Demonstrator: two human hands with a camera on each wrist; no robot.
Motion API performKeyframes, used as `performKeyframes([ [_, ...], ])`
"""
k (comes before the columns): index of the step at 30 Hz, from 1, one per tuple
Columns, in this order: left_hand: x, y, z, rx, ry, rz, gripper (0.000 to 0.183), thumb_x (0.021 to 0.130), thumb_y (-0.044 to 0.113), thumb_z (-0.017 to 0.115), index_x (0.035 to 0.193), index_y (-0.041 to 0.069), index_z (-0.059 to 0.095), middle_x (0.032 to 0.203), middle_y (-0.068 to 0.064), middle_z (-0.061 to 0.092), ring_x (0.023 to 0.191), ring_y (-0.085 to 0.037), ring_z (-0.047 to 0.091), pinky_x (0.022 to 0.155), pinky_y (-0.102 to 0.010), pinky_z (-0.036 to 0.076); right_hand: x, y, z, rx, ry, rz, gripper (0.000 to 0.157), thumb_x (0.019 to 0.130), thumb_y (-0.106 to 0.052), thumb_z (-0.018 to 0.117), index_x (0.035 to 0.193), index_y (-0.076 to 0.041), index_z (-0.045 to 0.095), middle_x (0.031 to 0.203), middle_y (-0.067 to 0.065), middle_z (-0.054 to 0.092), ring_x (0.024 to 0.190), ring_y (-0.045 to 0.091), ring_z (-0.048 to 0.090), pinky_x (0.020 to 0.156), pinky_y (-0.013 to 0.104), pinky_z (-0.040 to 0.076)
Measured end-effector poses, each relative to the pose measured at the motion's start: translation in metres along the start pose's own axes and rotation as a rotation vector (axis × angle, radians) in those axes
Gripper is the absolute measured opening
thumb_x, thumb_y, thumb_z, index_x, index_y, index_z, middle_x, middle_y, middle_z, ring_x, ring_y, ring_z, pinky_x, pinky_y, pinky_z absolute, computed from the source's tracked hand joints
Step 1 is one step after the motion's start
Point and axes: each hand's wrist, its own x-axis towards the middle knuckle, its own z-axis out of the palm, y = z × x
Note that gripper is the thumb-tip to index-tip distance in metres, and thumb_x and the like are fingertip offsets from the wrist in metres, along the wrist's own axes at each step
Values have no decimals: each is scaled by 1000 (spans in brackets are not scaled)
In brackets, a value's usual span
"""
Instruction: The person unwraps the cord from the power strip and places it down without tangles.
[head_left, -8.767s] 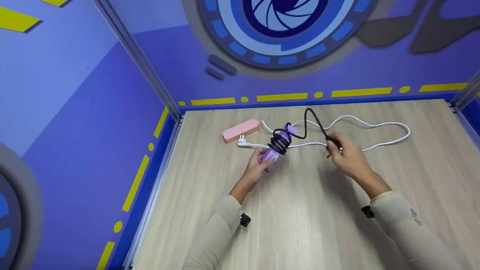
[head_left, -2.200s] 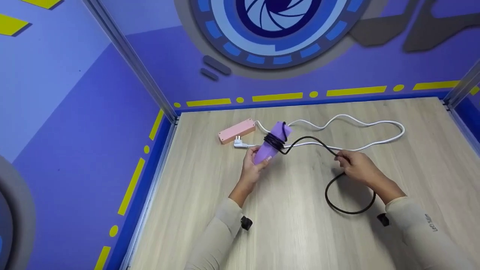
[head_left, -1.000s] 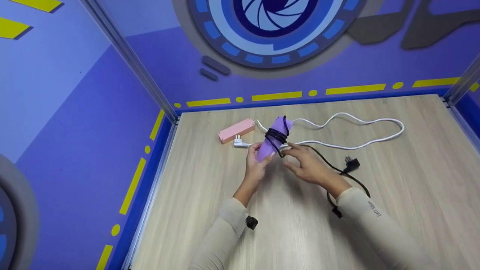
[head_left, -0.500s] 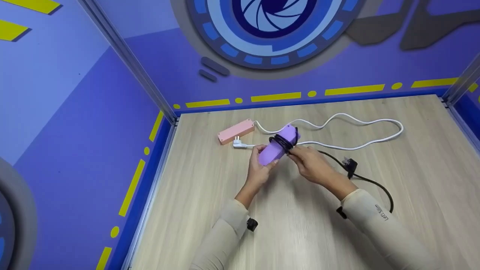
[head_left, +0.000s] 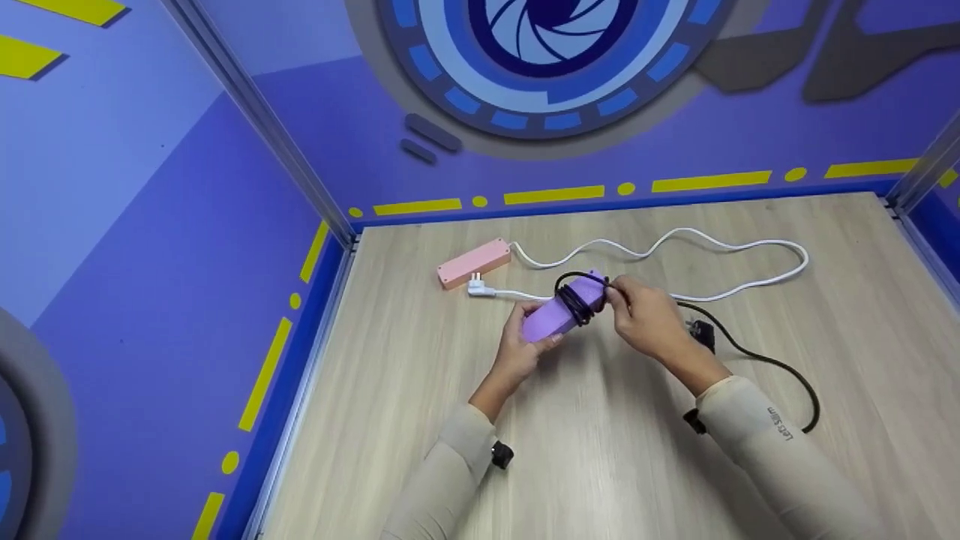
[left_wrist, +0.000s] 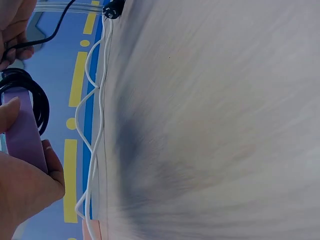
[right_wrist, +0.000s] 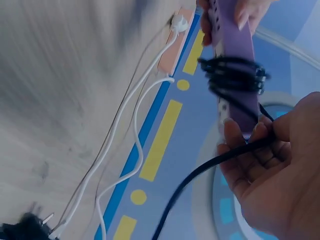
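My left hand (head_left: 517, 349) grips the near end of a purple power strip (head_left: 546, 322), held above the table. Black cord (head_left: 576, 306) is wound in several coils round the strip's middle, and a looser loop arches over its far end. At that far end my right hand (head_left: 649, 319) pinches the cord between thumb and fingers. In the right wrist view, socket holes show along one side of the purple strip (right_wrist: 235, 35), and the cord (right_wrist: 200, 170) runs out from the fingers. Its black plug (head_left: 703, 335) lies on the table behind the right wrist, partly hidden.
A pink power strip (head_left: 474, 262) lies at the back left of the wooden table (head_left: 600, 465). Its white plug (head_left: 478, 286) rests just in front, and the white cord (head_left: 795, 251) stretches in a long loop to the right. Blue printed walls (head_left: 487, 172) stand behind and at the left.
The purple strip has come lower and swung rightward. My right hand moved from beside the coils to the far end, now pinching the cord. The black plug has come down onto the table.
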Motion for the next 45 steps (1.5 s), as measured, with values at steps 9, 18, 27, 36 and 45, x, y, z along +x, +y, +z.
performKeyframes([
  [9,-1,-5,-10,-37,-64,-9,57,79,-1,77,128,4,50,132,-16,57,112,-21,53,93,-31,46,-1,28,-6,21,-30,119,19,99,-18,56,86,-8,65,72,6,63,66,22,55,62,35,41],
  [18,1,-6,-32,-89,9,-77,51,91,6,69,134,-1,43,129,-20,57,107,-17,56,88,-28,49,-16,59,-15,45,-239,122,14,98,-13,57,88,-7,65,71,2,58,64,16,50,59,29,39],
  [27,3,-9,-41,-87,-30,-154,47,98,13,61,136,0,38,133,-24,53,109,-18,59,94,-32,52,-35,79,-17,18,-389,120,11,96,-11,61,92,-4,68,74,2,64,65,12,52,60,27,42],
  [36,1,-9,-35,18,15,-121,45,96,16,65,133,4,43,130,-20,55,112,-22,55,92,-31,48,-34,72,-12,25,-343,87,31,94,-16,66,120,-1,64,109,17,72,100,33,68,87,50,52],
  [45,0,5,-24,87,-36,-12,54,98,10,59,144,-10,39,146,-29,47,136,-40,45,116,-51,34,-21,34,14,30,-218,-201,45,88,-25,75,126,-4,66,134,19,64,129,40,56,108,57,40],
])
